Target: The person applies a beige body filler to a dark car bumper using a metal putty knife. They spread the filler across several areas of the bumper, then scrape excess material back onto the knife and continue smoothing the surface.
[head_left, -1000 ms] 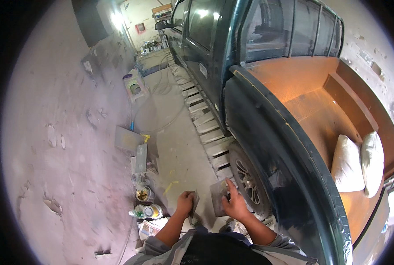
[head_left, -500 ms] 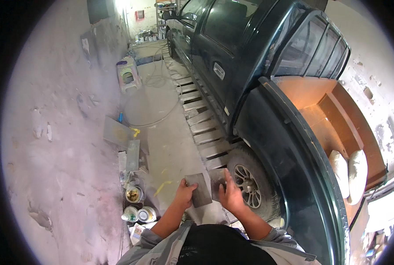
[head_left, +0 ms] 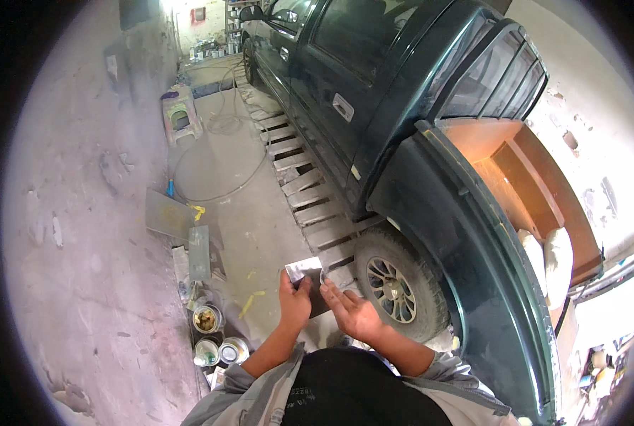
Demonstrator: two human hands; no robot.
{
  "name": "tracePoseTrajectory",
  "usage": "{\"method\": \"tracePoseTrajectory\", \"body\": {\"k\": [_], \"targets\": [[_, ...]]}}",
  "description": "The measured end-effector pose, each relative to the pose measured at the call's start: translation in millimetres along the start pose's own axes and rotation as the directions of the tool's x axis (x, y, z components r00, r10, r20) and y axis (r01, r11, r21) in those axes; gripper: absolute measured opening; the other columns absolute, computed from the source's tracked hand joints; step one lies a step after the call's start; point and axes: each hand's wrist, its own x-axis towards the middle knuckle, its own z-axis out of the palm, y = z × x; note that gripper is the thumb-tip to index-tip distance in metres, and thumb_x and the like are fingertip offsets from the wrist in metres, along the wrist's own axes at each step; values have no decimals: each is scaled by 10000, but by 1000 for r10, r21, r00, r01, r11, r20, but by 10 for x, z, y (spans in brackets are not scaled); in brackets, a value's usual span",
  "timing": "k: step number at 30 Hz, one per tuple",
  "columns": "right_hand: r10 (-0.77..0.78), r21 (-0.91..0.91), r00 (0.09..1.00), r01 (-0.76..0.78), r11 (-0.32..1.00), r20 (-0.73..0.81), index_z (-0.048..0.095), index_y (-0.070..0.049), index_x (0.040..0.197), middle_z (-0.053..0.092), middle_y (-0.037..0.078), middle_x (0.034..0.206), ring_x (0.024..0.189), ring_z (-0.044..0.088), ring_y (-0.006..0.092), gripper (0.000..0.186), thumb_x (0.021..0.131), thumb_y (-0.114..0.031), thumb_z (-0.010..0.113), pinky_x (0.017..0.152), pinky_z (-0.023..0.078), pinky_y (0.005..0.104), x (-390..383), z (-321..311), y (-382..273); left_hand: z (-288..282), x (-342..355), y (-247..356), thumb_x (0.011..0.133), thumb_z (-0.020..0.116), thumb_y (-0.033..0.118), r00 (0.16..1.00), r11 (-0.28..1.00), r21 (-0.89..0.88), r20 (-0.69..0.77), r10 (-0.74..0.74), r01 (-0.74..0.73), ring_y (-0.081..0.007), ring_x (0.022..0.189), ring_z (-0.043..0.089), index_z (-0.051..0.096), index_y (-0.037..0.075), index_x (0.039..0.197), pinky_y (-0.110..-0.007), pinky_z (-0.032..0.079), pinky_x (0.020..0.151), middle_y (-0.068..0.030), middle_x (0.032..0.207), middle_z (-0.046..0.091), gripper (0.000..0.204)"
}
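Observation:
My left hand (head_left: 295, 302) is closed on a thin, flat, rectangular grey plate (head_left: 304, 269), its thumb across the face. The upper part shines brightly, and a darker stretch shows lower down between my hands. At the plate's right edge is my right hand (head_left: 359, 317), fingers pressed together around a second thin plate (head_left: 322, 277) seen almost edge-on. The two plates are touching or very nearly so; I cannot tell which. Both are held in front of me, above the floor, near the pickup's rear wheel (head_left: 393, 290).
A dark green pickup (head_left: 430, 192) fills the right side. Beside the left wall stand open cans (head_left: 207, 319) and leaning boards (head_left: 169, 213). Farther off are a plastic stool (head_left: 182, 115) and a looped hose (head_left: 221, 197). Slatted planks (head_left: 308, 197) run alongside the pickup.
My hands have come together. The two plates, earlier side by side with their faces showing, are now tilted, the right one turned edge-on. The whole view has shifted slightly.

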Motion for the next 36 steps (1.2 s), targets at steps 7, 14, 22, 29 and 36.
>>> {"method": "tracePoseTrajectory", "body": {"k": [7,14,22,29,36], "targets": [[-29,7,997,28,1000,73,399,-2,1448,529,278,1347,786,642,253,732,745,-61,596,598,564,334,-65,-44,73,19,124,208,906,577,-3,997,997,7,-9,77,-77,-136,947,577,514,16,1152,-298,473,863,-59,1048,621,255],[46,54,997,-43,998,-66,394,6,1446,608,209,1271,749,671,256,728,745,-27,587,562,560,348,-229,-70,368,175,238,289,915,593,30,993,992,-76,56,105,-100,-128,957,576,510,22,1170,-294,465,874,-45,1063,619,268],[35,69,999,-33,997,-24,377,-1,1450,597,224,1268,765,661,268,690,786,-30,565,589,560,355,-217,-197,442,440,141,326,919,569,-6,984,979,106,10,176,-176,-143,1001,568,494,20,1219,-307,449,918,-52,1097,612,310],[490,338,872,-466,818,18,210,-33,1515,628,167,851,593,609,238,726,892,-55,583,530,497,349,-666,-195,900,476,288,578,888,602,-4,996,976,-209,80,-48,63,-181,1041,568,480,24,1278,-360,440,955,-68,1153,608,410],[240,881,848,-450,-148,473,268,-64,1512,585,-15,787,689,512,47,737,915,-142,693,661,411,213,-492,-595,955,609,162,518,879,638,68,880,865,-284,367,-300,414,-225,1030,606,519,75,1285,-379,494,915,-70,1144,620,424]]}}
